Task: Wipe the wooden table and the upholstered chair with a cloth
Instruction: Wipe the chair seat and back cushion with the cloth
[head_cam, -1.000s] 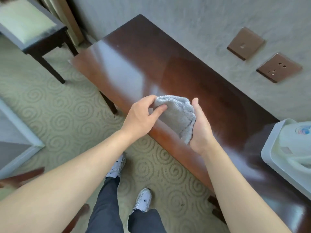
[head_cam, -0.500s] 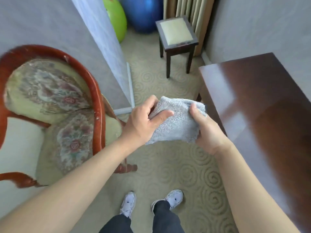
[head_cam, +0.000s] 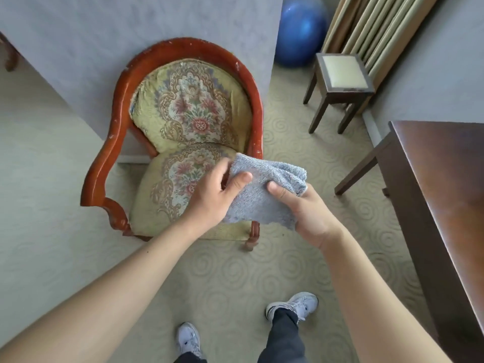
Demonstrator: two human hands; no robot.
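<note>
A grey-blue terry cloth point(head_cam: 264, 189) hangs between both hands in the middle of the view. My left hand point(head_cam: 214, 196) pinches its left edge with thumb on top. My right hand point(head_cam: 306, 213) grips its right side. The cloth is in the air, in front of the right part of the seat of the upholstered chair point(head_cam: 183, 111), which has a red-brown wooden frame and floral fabric and faces me. The dark wooden table point(head_cam: 450, 184) stands at the right edge, apart from my hands.
A small dark stool point(head_cam: 341, 74) with a pale cushion stands at the back right, beside a blue exercise ball point(head_cam: 301, 30) and curtains. A grey wall panel rises behind the chair. Patterned carpet point(head_cam: 288, 260) covers the floor; my shoes point(head_cam: 296, 307) are below.
The view has swung left from the table to the chair, which is now centred in front of me. Both hands kept hold of the cloth and carried it over toward the chair seat.
</note>
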